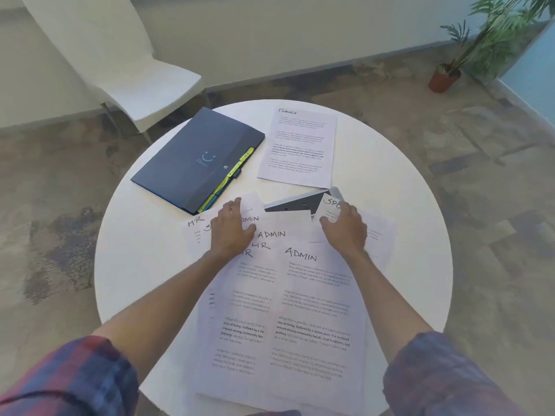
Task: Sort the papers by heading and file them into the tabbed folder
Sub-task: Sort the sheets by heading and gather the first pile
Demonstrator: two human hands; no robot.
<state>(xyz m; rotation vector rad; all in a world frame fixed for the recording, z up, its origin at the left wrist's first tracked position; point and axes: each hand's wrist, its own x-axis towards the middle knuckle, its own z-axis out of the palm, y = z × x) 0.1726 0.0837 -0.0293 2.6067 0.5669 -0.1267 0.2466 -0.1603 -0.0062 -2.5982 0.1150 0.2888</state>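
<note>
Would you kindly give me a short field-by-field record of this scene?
surface: round white table
folder: closed, far left, coloured tabs showing
set aside: Finance sheet, alone, right of folder
pile: overlapping sheets headed HR, Admin
left hand: flat on pile
right hand: pinching a sheet headed "SPO..."
under papers: grey device, partly hidden
off table: white chair, potted plant

White chair (126, 70) beyond the round white table (390, 187), potted plant (468, 52) on patterned carpet (495, 163)

Matt white paper sheets (300, 310), a smooth table (390, 175), perhaps plastic folder (192, 157).
</note>
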